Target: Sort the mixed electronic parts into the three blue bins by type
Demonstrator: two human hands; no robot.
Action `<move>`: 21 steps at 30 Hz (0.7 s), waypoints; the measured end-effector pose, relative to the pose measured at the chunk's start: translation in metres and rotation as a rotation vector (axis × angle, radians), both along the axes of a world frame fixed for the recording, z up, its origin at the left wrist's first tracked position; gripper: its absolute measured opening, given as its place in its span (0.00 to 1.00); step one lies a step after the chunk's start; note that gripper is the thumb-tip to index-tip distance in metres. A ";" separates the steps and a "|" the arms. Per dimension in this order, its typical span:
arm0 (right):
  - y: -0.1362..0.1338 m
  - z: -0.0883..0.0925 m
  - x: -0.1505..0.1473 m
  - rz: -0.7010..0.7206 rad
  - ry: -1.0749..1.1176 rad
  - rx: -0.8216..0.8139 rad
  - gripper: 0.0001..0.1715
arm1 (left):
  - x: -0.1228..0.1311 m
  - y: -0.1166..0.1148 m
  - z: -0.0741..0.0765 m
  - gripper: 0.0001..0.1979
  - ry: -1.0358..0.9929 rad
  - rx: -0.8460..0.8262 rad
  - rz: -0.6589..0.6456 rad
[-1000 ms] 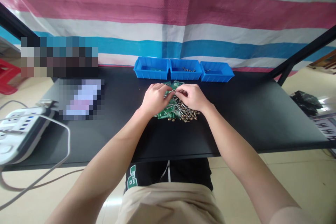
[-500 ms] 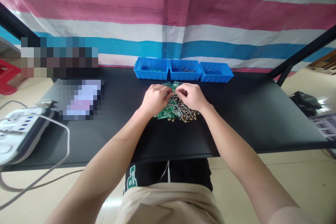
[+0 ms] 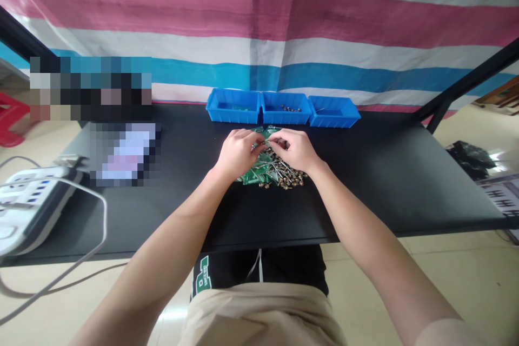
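Note:
A heap of small parts (image 3: pixel 279 173) lies on the black table (image 3: pixel 365 184): green circuit boards, thin metal pins and brown round components. My left hand (image 3: pixel 237 152) and my right hand (image 3: pixel 298 150) rest on top of the heap, fingertips meeting at its middle. Both pinch at small metal pieces there; which piece each holds is too small to tell. Three blue bins stand in a row behind the heap: the left bin (image 3: pixel 234 105) with green boards, the middle bin (image 3: pixel 286 108) with several brown components, the right bin (image 3: pixel 334 111) with a thin pin.
A white power strip (image 3: pixel 24 205) with a grey cable (image 3: pixel 89 248) lies at the table's left end. Blurred objects (image 3: pixel 121 151) sit left of the heap. A striped tarp hangs behind. A black frame post (image 3: pixel 466 84) rises at the right.
Both hands stay on the heap; the fingertips have shifted slightly while working at the small pieces.

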State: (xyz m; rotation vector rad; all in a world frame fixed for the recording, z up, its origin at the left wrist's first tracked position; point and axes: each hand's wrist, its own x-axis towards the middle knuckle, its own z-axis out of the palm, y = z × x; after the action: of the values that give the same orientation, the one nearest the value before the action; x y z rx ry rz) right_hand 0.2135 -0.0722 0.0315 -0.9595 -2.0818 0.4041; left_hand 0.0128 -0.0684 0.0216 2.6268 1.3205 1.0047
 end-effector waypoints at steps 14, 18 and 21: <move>-0.005 0.001 -0.002 0.112 0.052 -0.073 0.21 | 0.001 0.000 -0.002 0.10 -0.117 0.031 0.047; -0.006 0.003 -0.002 0.114 0.045 -0.093 0.21 | 0.001 0.001 -0.002 0.10 -0.129 0.049 0.044; -0.003 0.002 0.000 0.075 0.017 -0.070 0.22 | 0.001 -0.001 0.000 0.11 -0.143 0.044 0.082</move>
State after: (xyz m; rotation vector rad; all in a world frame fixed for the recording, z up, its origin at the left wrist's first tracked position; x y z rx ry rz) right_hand 0.2133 -0.0752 0.0337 -0.9176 -2.1045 0.5255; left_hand 0.0143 -0.0690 0.0218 2.4949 1.3988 1.2219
